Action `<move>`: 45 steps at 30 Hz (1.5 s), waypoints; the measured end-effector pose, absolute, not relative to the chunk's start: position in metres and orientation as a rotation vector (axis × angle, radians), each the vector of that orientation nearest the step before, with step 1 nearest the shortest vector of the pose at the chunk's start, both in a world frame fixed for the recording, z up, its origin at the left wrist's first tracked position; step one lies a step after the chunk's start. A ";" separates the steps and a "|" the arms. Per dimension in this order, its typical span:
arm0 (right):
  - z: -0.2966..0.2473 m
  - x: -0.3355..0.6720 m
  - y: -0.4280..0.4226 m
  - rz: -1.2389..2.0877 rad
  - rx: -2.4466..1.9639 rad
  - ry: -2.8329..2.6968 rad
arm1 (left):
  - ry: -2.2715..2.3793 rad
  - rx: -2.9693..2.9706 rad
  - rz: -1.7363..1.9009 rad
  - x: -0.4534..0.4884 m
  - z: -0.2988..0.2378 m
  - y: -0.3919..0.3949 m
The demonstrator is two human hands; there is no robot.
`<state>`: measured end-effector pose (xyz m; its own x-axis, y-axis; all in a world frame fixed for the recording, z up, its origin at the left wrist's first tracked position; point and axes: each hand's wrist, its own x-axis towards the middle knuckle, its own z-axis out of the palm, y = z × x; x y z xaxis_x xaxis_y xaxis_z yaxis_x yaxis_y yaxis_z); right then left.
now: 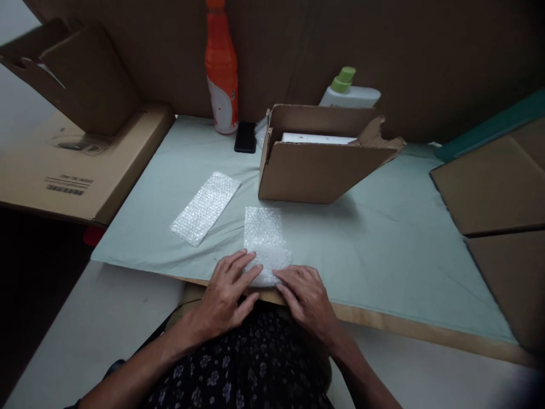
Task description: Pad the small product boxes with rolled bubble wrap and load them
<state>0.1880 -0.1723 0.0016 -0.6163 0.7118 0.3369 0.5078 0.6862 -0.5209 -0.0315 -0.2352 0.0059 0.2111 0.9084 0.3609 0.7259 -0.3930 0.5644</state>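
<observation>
A sheet of bubble wrap [264, 227] lies at the table's front edge, its near part doubled over into a thicker layer. My left hand [227, 289] rests on the left side of this folded part, fingers spread and thumb held apart below. At the near right corner, my right hand [306, 292] has its fingers bent together on the wrap, with the thumb at the edge. Whether anything lies inside the fold, I cannot tell. To the left is a second, flat strip of bubble wrap [206, 207], untouched.
Beyond the wrap stands an open cardboard box [306, 173] with white items inside. Behind are an orange bottle [222, 68], a black phone [245, 138] and a white bottle with a green cap [343, 79]. Cartons flank the table: a large box [63, 165] left, brown cardboard [494, 182] right.
</observation>
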 end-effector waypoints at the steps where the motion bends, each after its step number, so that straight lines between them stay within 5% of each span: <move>1: 0.004 0.187 -0.169 0.573 -0.956 -2.383 | 1.513 2.211 0.948 -0.031 0.005 -0.233; 4: 0.008 0.183 -0.160 0.645 -1.026 -2.376 | 1.564 2.072 0.941 -0.029 -0.001 -0.223; 13: -0.003 0.181 -0.160 0.169 -0.925 -2.473 | 1.812 1.993 0.905 -0.028 -0.011 -0.192; 22: 0.005 0.189 -0.154 0.601 -1.005 -2.391 | 1.511 2.118 0.995 -0.034 0.000 -0.210; 31: -0.006 0.169 -0.143 0.160 -1.044 -2.506 | 1.916 1.966 0.826 -0.035 -0.010 -0.152; 37: -0.008 0.162 -0.120 0.406 -1.155 -2.303 | 1.698 1.226 1.341 -0.033 -0.003 -0.177; 45: 0.001 0.162 -0.142 1.009 -1.099 -1.978 | 1.239 0.714 1.284 -0.014 0.002 -0.194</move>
<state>0.1617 -0.1424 0.0008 -0.4359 0.8839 0.1694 0.3822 0.3522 -0.8544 -0.0140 -0.1936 0.0018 -0.1579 0.9493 -0.2717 -0.3053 0.2148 0.9277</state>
